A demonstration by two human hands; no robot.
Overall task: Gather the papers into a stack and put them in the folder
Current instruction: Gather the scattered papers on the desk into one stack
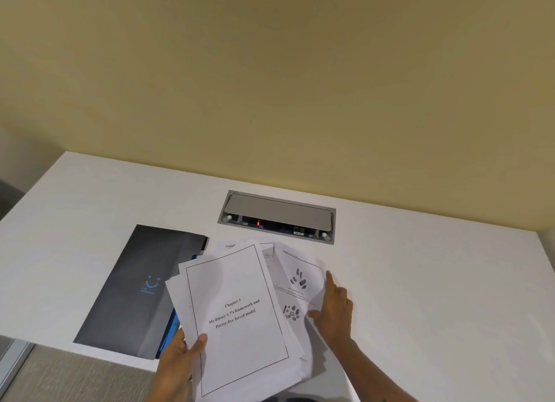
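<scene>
A loose, fanned bunch of white printed papers (240,311) is held above the white table, its top sheet a bordered title page reading "Chapter 3". My left hand (180,356) grips the bunch at its lower left corner, thumb on top. My right hand (333,311) presses against the right edge of the sheets, fingers apart and the index finger pointing up along a page with small dark pictures. A dark grey folder (135,287) with a blue logo lies flat on the table to the left, partly under the papers' left edge.
A grey cable and socket box (277,217) with a raised lid is set into the table (420,281) behind the papers. A yellow wall stands beyond it. The table's left front edge drops to a carpeted floor (60,377).
</scene>
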